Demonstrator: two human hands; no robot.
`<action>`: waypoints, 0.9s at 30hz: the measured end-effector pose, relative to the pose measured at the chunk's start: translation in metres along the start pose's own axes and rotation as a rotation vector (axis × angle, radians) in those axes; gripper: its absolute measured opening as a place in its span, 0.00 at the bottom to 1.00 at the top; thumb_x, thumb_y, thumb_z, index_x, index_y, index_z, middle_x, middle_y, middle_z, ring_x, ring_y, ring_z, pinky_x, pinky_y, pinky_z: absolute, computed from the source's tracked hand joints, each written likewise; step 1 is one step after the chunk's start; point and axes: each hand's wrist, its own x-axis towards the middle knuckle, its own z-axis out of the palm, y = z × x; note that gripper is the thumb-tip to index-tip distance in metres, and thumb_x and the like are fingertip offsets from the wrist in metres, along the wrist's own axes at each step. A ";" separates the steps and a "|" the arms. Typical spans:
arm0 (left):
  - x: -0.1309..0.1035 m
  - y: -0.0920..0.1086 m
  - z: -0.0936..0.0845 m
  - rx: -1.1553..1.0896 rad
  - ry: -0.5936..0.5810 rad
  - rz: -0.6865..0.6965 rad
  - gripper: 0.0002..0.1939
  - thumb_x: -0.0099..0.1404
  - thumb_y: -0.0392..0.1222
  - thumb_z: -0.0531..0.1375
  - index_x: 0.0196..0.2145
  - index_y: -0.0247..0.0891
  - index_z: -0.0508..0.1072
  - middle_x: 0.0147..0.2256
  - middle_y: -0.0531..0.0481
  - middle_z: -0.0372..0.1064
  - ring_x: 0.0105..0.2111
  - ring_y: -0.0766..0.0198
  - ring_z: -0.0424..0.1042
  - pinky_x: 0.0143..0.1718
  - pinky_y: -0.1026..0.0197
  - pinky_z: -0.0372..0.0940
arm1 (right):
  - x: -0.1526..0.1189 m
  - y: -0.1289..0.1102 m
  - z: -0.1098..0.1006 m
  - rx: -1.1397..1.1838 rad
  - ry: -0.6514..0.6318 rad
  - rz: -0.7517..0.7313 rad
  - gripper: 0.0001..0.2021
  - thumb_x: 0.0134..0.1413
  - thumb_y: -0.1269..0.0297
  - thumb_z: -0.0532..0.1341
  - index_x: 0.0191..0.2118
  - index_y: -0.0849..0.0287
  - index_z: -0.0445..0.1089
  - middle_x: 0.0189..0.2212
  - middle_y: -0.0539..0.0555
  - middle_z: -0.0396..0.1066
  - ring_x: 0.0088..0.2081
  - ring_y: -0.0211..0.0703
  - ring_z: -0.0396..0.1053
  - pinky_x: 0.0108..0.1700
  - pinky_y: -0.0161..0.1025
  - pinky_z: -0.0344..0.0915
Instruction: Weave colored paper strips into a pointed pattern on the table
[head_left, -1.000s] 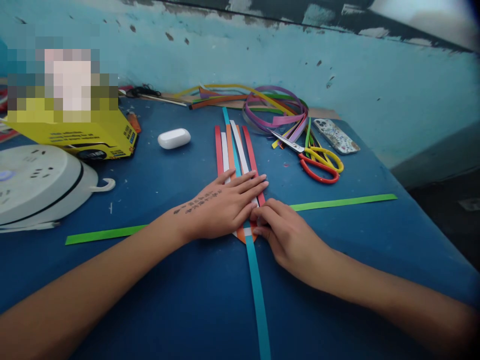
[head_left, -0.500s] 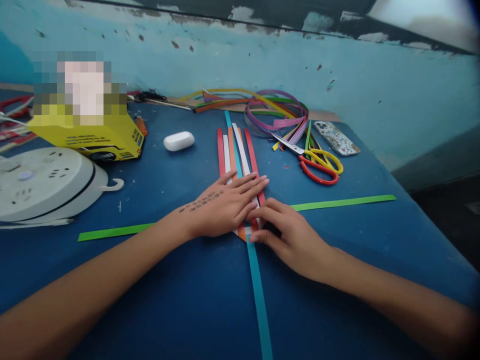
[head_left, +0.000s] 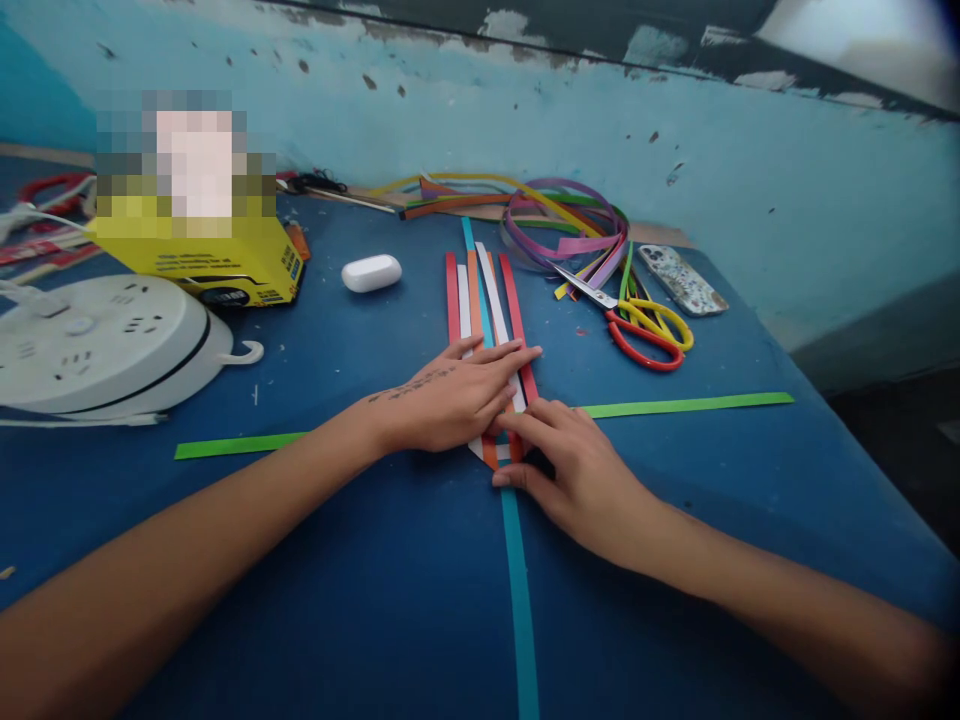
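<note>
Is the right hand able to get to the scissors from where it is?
Probably yes: the right hand looks near enough, with only a green strip on the blue table between it and the scissors.

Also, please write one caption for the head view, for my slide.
Left hand lies across coloured strips, right hand at their near end, scissors beyond.

Seemingly a home craft corner, scuffed turquoise wall [head_left: 450, 125], blue table [head_left: 360, 600], scissors [head_left: 613, 303], coiled strips [head_left: 589, 243], phone [head_left: 682, 281]
</note>
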 end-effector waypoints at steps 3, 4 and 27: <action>0.000 -0.002 0.001 -0.016 0.006 -0.001 0.28 0.79 0.42 0.39 0.74 0.41 0.45 0.72 0.49 0.50 0.73 0.63 0.44 0.72 0.52 0.34 | 0.000 0.000 0.000 0.001 -0.005 0.007 0.05 0.67 0.62 0.63 0.45 0.56 0.70 0.42 0.54 0.72 0.44 0.49 0.67 0.45 0.47 0.60; 0.000 -0.002 0.002 -0.012 0.006 0.000 0.28 0.79 0.41 0.39 0.74 0.41 0.46 0.72 0.49 0.50 0.73 0.63 0.44 0.72 0.52 0.34 | 0.000 0.000 0.000 0.003 -0.004 0.007 0.05 0.67 0.62 0.63 0.45 0.56 0.70 0.41 0.54 0.72 0.43 0.49 0.68 0.45 0.47 0.60; -0.001 -0.001 0.007 0.082 0.048 0.029 0.28 0.78 0.40 0.41 0.73 0.43 0.48 0.72 0.52 0.49 0.73 0.62 0.45 0.72 0.52 0.36 | -0.011 0.009 -0.001 0.074 0.069 0.079 0.12 0.64 0.58 0.66 0.49 0.53 0.68 0.44 0.56 0.70 0.46 0.51 0.66 0.48 0.49 0.64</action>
